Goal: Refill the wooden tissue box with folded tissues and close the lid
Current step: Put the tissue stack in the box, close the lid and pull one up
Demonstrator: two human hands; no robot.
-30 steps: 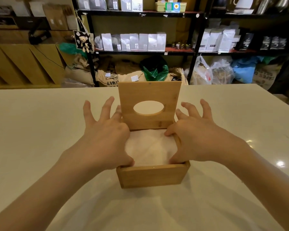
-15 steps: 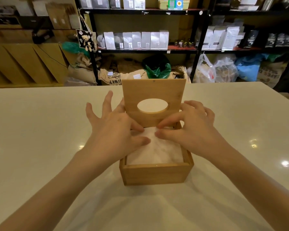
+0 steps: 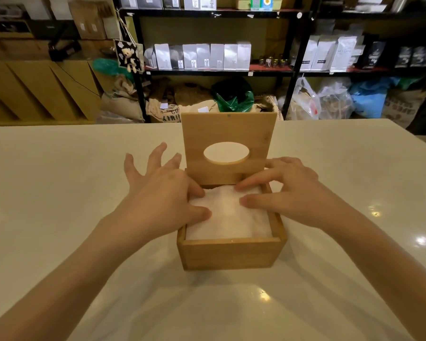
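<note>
Both thumbs (image 3: pixel 202 212) now on tissues (image 3: pixel 229 217)

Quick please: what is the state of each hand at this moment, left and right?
Left hand: open, fingers spread, thumb and forefinger pressing on the tissues, holding nothing.
Right hand: open, fingertips resting on the tissues, holding nothing.

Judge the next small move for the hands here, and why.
Probably lift both hands clear and swing the hinged wooden lid with the oval hole down. The white folded tissues already fill the square wooden box, with left hand and right hand pressing them flat.
</note>
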